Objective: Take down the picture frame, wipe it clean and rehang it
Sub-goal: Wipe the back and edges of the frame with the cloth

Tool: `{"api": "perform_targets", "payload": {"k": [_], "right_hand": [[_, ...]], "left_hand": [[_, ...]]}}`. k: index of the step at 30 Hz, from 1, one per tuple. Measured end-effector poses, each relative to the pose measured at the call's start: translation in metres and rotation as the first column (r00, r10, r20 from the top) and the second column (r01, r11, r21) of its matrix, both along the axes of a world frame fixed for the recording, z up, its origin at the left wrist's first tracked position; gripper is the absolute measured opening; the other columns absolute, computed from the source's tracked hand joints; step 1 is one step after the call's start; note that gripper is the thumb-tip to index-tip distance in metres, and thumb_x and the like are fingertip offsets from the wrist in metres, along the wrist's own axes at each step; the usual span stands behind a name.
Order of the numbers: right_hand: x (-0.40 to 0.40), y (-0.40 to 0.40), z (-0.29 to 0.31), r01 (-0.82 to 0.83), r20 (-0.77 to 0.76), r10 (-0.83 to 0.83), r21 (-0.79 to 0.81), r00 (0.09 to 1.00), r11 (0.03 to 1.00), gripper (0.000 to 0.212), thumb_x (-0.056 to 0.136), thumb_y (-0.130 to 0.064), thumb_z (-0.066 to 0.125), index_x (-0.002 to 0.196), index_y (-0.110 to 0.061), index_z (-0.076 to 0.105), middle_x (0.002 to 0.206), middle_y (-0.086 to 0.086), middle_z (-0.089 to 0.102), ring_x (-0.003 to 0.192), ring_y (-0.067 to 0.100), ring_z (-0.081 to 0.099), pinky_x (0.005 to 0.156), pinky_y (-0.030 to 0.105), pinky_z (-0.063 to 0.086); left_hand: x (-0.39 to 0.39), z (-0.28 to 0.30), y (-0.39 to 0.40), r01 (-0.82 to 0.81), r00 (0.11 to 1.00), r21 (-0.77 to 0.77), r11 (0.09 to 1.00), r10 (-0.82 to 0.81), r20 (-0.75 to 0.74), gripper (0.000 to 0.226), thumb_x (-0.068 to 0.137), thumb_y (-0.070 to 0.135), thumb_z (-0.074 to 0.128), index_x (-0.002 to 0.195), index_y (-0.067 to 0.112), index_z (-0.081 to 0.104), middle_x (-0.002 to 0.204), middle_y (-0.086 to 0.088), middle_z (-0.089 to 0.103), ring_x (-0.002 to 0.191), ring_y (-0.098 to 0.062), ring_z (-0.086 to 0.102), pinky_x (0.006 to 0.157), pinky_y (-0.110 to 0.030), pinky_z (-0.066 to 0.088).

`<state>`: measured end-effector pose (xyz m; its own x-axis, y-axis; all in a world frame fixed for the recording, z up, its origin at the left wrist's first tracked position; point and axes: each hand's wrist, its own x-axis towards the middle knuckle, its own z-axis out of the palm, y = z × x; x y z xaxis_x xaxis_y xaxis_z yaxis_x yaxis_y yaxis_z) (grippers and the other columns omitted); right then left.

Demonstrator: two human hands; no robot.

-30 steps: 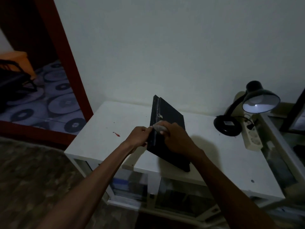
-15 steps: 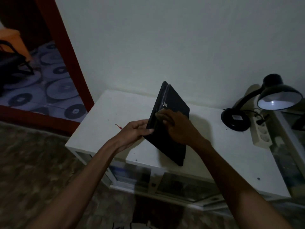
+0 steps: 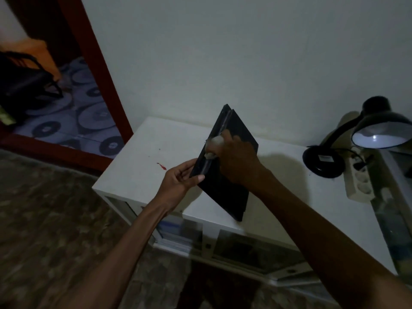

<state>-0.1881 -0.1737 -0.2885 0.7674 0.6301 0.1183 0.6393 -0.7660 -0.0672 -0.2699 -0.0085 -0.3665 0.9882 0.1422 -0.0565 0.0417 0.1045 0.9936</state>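
A black picture frame (image 3: pixel 227 197) stands tilted on edge, its lower corner resting on the white table (image 3: pixel 145 157). My left hand (image 3: pixel 180 179) grips its near left edge between thumb and fingers. My right hand (image 3: pixel 236 159) presses a small pale cloth (image 3: pixel 213 146) against the frame's upper edge, fingers closed around the cloth. The frame's front face is turned away from me and cannot be seen.
A lit black desk lamp (image 3: pixel 365 139) stands at the table's right end beside a white power strip (image 3: pixel 359 186). A red mark (image 3: pixel 161 166) stains the tabletop. The plain wall (image 3: pixel 245 52) rises behind; a red door frame (image 3: pixel 98 70) is at left.
My right hand with the cloth has slid up along the frame's edge. My left hand has shifted lower on the frame. The view has turned slightly.
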Motion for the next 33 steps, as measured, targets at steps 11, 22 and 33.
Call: {"api": "perform_targets", "payload": {"k": [11,22,33], "right_hand": [[0.015,-0.002,0.011,-0.148,-0.040,0.145,-0.075,0.989,0.986,0.049,0.087,-0.022,0.060,0.132,-0.036,0.048,0.130,0.012,0.040,0.103,0.032,0.051,0.076,0.035,0.036],[0.013,0.008,0.014,-0.073,0.026,0.072,0.028,0.997,0.997,0.033,0.092,-0.021,0.053,0.125,-0.025,0.054,0.122,0.013,0.045,0.097,0.030,0.053,0.072,0.033,0.035],[0.033,-0.004,0.016,-0.054,0.033,0.052,0.049,0.998,0.997,0.032,0.093,-0.023,0.055,0.123,-0.033,0.054,0.125,0.010,0.047,0.087,0.025,0.058,0.070,0.030,0.044]], "left_hand": [[-0.013,-0.013,-0.033,-0.250,0.963,-0.081,0.965,0.256,0.087,0.055,0.077,0.003,0.078,0.125,0.027,0.065,0.121,0.002,0.070,0.115,-0.016,0.065,0.089,-0.022,0.052],[-0.001,-0.004,-0.020,-0.292,0.948,-0.017,0.956,0.292,0.128,0.046,0.084,0.002,0.072,0.117,0.035,0.066,0.113,0.011,0.073,0.109,-0.008,0.066,0.085,-0.017,0.053],[0.001,-0.010,-0.014,-0.341,0.933,0.030,0.940,0.334,0.135,0.045,0.087,0.004,0.070,0.126,0.024,0.064,0.117,0.006,0.071,0.113,-0.009,0.064,0.094,-0.028,0.053]]}}
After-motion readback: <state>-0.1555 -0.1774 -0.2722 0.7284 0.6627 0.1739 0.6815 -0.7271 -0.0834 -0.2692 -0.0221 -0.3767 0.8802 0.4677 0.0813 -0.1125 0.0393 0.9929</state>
